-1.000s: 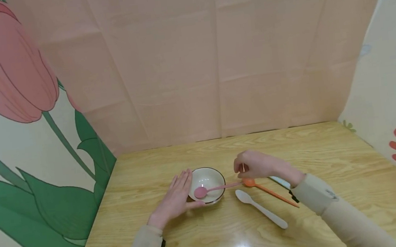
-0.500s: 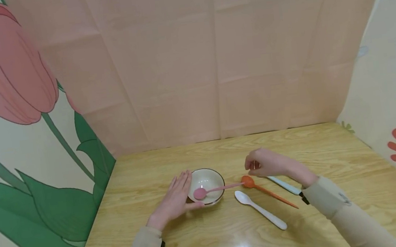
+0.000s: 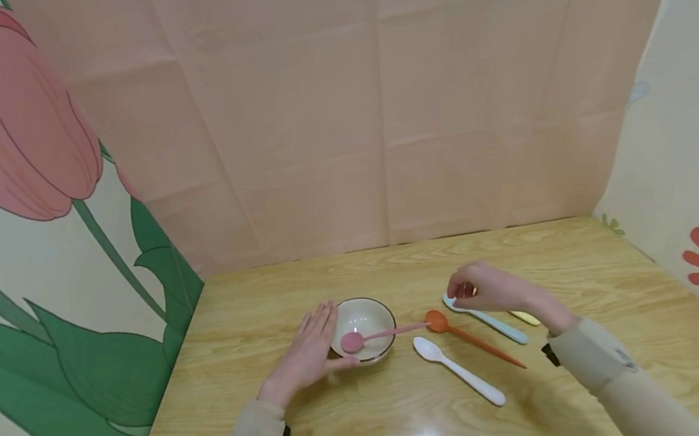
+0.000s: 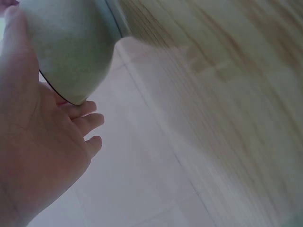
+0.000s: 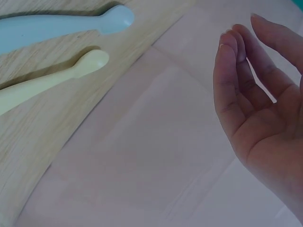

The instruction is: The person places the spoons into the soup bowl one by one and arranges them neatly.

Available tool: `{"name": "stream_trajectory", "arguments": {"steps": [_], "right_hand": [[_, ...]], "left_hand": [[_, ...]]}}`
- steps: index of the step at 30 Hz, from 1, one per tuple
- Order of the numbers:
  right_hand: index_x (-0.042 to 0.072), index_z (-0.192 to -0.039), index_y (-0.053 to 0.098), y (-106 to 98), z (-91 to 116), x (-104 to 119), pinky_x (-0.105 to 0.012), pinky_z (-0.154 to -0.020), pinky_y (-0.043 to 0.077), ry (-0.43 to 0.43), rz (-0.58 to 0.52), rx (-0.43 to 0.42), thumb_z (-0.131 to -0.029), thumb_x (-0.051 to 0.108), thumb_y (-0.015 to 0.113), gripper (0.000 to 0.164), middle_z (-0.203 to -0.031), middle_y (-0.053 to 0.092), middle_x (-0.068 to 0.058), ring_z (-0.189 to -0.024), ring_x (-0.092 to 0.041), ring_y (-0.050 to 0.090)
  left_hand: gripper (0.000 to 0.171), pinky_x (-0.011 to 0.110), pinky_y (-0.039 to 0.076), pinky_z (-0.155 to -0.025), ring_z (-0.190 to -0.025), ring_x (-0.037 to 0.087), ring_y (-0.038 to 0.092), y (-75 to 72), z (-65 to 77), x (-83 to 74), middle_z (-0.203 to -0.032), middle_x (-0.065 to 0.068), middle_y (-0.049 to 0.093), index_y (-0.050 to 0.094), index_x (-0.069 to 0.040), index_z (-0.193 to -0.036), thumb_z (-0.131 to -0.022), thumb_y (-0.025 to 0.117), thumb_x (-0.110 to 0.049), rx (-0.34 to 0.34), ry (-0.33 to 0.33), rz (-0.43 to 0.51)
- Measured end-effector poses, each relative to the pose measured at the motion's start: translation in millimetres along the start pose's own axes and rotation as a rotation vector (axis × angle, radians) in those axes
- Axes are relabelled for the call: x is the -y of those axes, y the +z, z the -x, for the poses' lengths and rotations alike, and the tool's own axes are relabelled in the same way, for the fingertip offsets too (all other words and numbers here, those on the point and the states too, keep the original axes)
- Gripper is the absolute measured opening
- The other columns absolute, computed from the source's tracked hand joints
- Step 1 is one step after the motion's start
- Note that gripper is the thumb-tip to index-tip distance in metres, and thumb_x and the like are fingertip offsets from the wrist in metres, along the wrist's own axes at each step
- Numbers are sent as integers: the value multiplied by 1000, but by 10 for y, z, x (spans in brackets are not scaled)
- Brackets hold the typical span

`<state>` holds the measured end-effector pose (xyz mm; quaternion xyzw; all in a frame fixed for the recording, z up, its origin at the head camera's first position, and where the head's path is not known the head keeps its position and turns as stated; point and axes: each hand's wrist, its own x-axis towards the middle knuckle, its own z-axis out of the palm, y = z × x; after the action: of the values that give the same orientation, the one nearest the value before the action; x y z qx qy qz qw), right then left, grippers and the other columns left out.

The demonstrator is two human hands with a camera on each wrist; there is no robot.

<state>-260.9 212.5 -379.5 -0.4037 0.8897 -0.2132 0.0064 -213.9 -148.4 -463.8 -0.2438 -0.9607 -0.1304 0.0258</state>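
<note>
A cream bowl (image 3: pixel 365 311) with a dark rim stands on the table. My left hand (image 3: pixel 308 348) lies along its left side, straight fingers at the far rim and thumb across the near rim. In the left wrist view this hand (image 4: pixel 42 132) spans the bowl's outer wall (image 4: pixel 71 47). A pink spoon (image 3: pixel 383 333) has its head inside the bowl, its handle passing over the right rim. My right hand (image 3: pixel 490 287) hovers over the head of a light blue spoon (image 3: pixel 494 323). Its loosely bent fingers (image 5: pixel 226 82) hold nothing in the right wrist view.
An orange spoon (image 3: pixel 476 341) lies right of the bowl, its head near the pink handle's tip. Nearer the front is a white spoon (image 3: pixel 460 371). Partly hidden behind my right arm lies a yellow spoon (image 3: pixel 525 316). A pink cloth (image 3: pixel 379 135) hangs behind the table.
My right hand has moved right, from beside the pink spoon's handle tip to above the blue spoon, uncovering the orange spoon's head. The left hand has kept its place at the bowl.
</note>
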Motion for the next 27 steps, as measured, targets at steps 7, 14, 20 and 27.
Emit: {"name": "stream_trajectory", "arguments": {"steps": [7, 14, 20, 27], "right_hand": [[11, -88, 67, -22, 113, -108, -18, -61, 52, 50, 13, -11, -84, 9, 68, 5, -82, 66, 1, -70, -2, 58], [12, -89, 67, -48, 224, -215, -18, -60, 51, 103, 6, -14, -84, 11, 67, 5, -81, 66, 2, -70, -1, 57], [13, -90, 67, -46, 316, -295, -19, -61, 52, 114, 17, -33, -85, 12, 67, 5, -80, 67, 4, -70, 0, 58], [12, -90, 68, -41, 429, -382, -18, -62, 53, 141, 14, -54, -84, 9, 67, 6, -79, 67, 2, -69, 0, 58]], "left_hand": [[112, 48, 11, -121, -147, 31, 13, 22, 17, 8, -158, 14, 7, 12, 0, -149, -76, 48, -76, -22, 14, 5], [112, 49, 14, -121, -146, 32, 15, 36, 22, 12, -158, 15, 10, 14, 1, -149, -75, 49, -75, -48, 28, 12], [110, 47, 10, -122, -147, 28, 12, 33, 15, 17, -158, 12, 8, 12, -1, -150, -76, 52, -72, -37, 11, 15], [111, 47, 10, -122, -148, 26, 10, 20, 7, 17, -158, 12, 7, 11, -2, -150, -76, 50, -74, -23, 6, 15]]}}
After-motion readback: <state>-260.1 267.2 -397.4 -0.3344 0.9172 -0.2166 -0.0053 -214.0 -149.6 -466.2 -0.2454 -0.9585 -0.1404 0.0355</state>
